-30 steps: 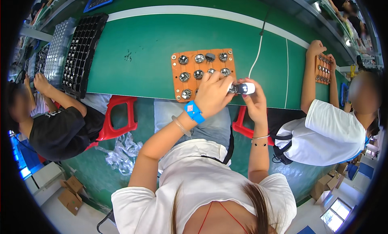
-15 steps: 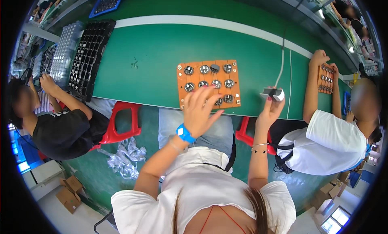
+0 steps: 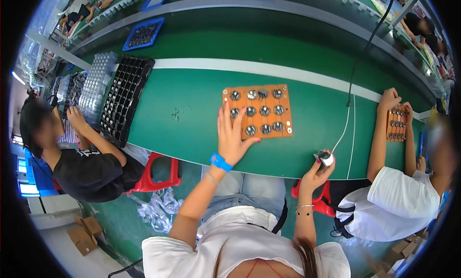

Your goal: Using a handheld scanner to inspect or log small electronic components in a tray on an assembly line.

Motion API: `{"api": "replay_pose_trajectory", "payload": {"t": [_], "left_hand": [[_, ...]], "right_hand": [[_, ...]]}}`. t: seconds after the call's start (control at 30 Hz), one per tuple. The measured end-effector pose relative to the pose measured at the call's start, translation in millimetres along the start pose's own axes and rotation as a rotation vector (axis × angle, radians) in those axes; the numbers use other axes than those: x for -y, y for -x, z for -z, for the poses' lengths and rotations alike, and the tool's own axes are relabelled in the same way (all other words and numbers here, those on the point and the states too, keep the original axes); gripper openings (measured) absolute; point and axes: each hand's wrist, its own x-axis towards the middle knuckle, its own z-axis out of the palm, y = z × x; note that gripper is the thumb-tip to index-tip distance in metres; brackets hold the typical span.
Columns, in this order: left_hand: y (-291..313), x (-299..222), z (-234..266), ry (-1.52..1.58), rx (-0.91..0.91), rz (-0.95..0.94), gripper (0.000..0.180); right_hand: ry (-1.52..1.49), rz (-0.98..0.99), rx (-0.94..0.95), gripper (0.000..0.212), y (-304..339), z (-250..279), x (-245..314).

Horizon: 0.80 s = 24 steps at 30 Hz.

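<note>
An orange board [image 3: 257, 126] with rows of round, shiny metal-and-black parts lies on the green table. My left hand [image 3: 232, 140] rests over its left edge, fingers stretched and spread, thumb by the near edge; it hides part of that side. To the right of the board, near the table's front edge, my right hand [image 3: 316, 175] grips a small white-and-black corded device [image 3: 327, 158]. Its grey cable [image 3: 344, 129] runs up from it toward the far side. A small dark piece [image 3: 263, 93] sits between two round parts in the board's far row.
A black compartment tray [image 3: 126, 93] and a clear plastic tray [image 3: 100, 79] lie at the left. Tiny dark bits [image 3: 175, 115] are scattered left of the board. A blue bin [image 3: 144, 33] stands farther back. Co-workers sit on both sides; the right one handles a similar board [image 3: 396, 123].
The view has shifted, showing more of the table's far side. My left hand has moved from over the board's near middle to its left edge. The device has turned in my right hand.
</note>
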Motion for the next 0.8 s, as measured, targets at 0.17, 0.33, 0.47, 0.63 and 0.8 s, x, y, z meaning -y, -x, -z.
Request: {"api": "replay_pose_trajectory", "payload": {"t": [0.17, 0.33, 0.47, 0.63, 0.8], "left_hand": [[-88.9, 32.3, -21.4, -0.012, 0.001, -0.077, 0.107], [-186.5, 61.3, -47.9, 0.049, 0.031, -0.133, 0.107], [-253.9, 74.1, -71.8, -0.021, 0.150, -0.168, 0.103], [-298.4, 93.7, -88.1, -0.037, 0.075, -0.249, 0.100], [-290.5, 67.9, -93.1, -0.271, -0.021, 0.023, 0.095]], "right_hand": [[0.165, 0.071, 0.015, 0.038, 3.2, -1.2, 1.5], [0.273, 0.170, -0.034, 0.037, 8.9, -3.9, -1.3], [0.292, 0.189, -0.080, 0.039, 14.6, -3.4, -8.7], [0.351, 0.223, -0.070, 0.036, 13.0, -8.8, -2.7], [0.367, 0.231, -0.092, 0.037, 12.7, -10.9, 1.3]]}}
